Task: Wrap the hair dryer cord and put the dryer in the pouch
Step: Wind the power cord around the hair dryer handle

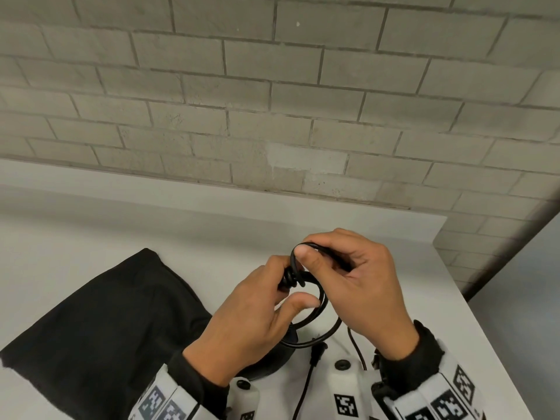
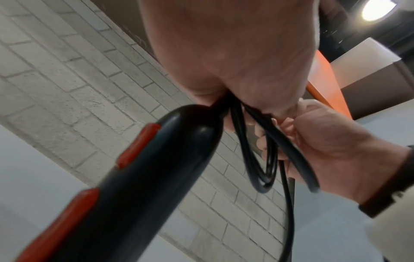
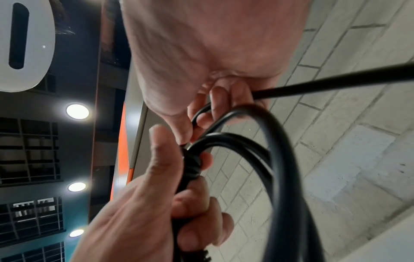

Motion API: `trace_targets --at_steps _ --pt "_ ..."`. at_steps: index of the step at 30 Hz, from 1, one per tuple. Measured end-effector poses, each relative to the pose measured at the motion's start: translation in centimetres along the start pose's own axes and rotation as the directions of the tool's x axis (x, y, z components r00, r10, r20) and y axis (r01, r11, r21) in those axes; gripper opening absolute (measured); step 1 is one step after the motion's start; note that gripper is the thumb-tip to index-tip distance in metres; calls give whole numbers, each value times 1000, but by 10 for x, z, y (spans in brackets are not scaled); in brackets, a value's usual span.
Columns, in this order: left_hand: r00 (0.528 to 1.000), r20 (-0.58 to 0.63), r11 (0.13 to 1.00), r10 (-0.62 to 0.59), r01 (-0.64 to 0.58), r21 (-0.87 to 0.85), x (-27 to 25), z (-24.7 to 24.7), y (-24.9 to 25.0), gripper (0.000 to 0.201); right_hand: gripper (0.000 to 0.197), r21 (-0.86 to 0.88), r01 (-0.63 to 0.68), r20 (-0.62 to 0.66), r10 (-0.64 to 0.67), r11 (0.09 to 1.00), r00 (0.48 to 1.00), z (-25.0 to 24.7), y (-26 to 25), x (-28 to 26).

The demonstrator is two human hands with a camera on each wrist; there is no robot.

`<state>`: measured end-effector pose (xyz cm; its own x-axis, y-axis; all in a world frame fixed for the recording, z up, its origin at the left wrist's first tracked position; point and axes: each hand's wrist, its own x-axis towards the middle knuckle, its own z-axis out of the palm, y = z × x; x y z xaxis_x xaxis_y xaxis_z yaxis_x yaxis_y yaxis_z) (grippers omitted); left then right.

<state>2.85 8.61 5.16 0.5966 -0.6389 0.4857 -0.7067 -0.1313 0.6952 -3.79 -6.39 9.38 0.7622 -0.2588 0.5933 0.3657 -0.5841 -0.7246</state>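
Grey brick wall [image 1: 272, 95] behind; white tabletop [image 1: 75, 225] in front of it. I log the black cord [image 1: 322, 298] held up between both hands, above the tabletop. Left hand [image 1: 251, 325]: fingers clenched round the bundled turns. Right hand [image 1: 360, 283]: fingers pinching the top of a fresh loop. Hair dryer [image 2: 139, 177], smooth black plastic with red switches, hangs below the left hand; mostly hidden in the head view. Black fabric pouch [image 1: 100, 322] lies flat on the tabletop, to the left, soft and matte. My judgement: cord is rubbery, springy, light; loops will want to open, so hold at the crossing. Dryer is rigid, fairly slick; best gripped at the handle. Loose tail [image 1: 303, 386] hangs off the near edge
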Motion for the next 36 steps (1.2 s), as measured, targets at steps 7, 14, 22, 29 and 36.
trace_targets --at_steps 7,14,22,29,36 --pt "997 -63 998 50 -47 46 -1 8 2 20 10 99 -160 -10 161 982 987 4 3 -1" --pt "988 -139 997 70 -66 37 -5 11 -4 15 19 335 -420 172 384 843 907 2 7 -5" --pt "977 -199 994 81 -94 -57 -8 14 -4 22 11 415 -516 301 422 749 855 -2 15 -9" --pt "966 -231 991 119 -128 -27 -7 12 -7 21 43 497 -386 291 270 777 918 -2 30 -27" --pt "972 -217 993 87 -102 -58 -6 13 -5 20 19 398 -375 295 270 837 917 1 41 -32"
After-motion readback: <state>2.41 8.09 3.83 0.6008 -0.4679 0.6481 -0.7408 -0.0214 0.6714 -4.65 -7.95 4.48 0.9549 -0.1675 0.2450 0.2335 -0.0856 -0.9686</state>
